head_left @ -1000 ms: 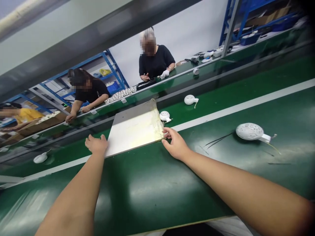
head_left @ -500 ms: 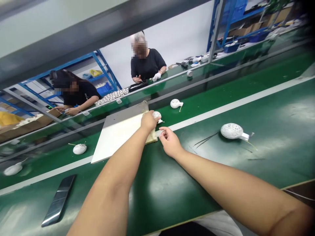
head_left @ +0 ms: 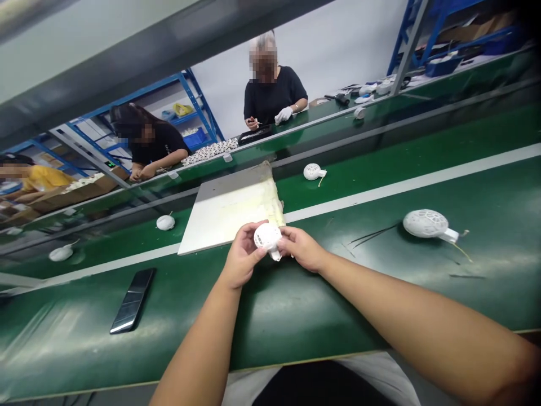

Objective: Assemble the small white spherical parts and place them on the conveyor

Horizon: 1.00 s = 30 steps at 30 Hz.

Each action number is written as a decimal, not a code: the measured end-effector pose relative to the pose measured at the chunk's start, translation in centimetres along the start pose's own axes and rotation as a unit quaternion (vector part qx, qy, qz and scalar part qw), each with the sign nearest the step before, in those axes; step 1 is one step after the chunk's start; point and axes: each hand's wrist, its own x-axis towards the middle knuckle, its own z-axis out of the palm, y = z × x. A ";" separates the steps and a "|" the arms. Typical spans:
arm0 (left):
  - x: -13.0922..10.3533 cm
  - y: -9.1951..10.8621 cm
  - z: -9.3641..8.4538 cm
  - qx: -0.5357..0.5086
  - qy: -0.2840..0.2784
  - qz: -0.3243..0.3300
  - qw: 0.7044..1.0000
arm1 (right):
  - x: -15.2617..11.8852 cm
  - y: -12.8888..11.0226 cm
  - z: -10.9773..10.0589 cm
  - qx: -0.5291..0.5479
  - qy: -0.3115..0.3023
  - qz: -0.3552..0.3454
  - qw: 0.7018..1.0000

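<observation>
Between my hands is a white rounded plastic housing (head_left: pixel 267 235) with a patterned grille of holes and a short neck pointing down toward me. My left hand (head_left: pixel 243 256) grips its left side, thumb across the front. The fingers of my right hand (head_left: pixel 302 247) pinch it near the neck on the right. Just behind lies a white foam-like board (head_left: pixel 224 208) with a rough, yellowish right edge. A similar white housing (head_left: pixel 426 224) with a thin wire lies to the right, and another housing (head_left: pixel 313 171) sits beyond the board.
A black phone (head_left: pixel 133 301) lies at left on the green bench (head_left: pixel 338 316). Two more white pieces, one nearer (head_left: pixel 165 222) and one farther left (head_left: pixel 61 252), rest on the belt. Across the line, several people work beside a box of white parts (head_left: pixel 97 189). A grey beam (head_left: pixel 139 62) crosses overhead.
My left hand has lifted the white housing off the board's right end and brought it toward me. My right hand has closed on it too. The camera view has shifted.
</observation>
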 end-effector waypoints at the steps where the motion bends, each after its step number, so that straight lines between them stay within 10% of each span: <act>1: -0.1 -0.2 -0.1 -0.020 0.001 0.012 1.000 | -0.1 0.0 -0.1 -0.032 -0.009 -0.006 0.999; 10: -0.6 0.4 1.3 0.095 0.036 0.147 0.984 | -1.0 0.4 0.4 -0.097 -0.054 0.012 0.994; 15: -0.5 -0.6 1.3 0.020 0.130 0.049 0.990 | -1.4 -0.1 0.3 -0.175 -0.022 -0.038 0.984; 18: -0.3 -1.5 0.4 -0.010 0.189 -0.046 0.981 | -1.4 -0.8 -0.2 -0.344 0.038 -0.153 0.926; 23: -0.4 -0.8 -0.4 0.140 0.031 -0.098 0.985 | -1.2 -1.6 -0.9 -0.542 0.042 -0.304 0.783; 30: -0.4 0.6 0.3 0.210 -0.032 -0.034 0.977 | -1.5 -2.0 -0.9 -0.420 0.137 -0.343 0.829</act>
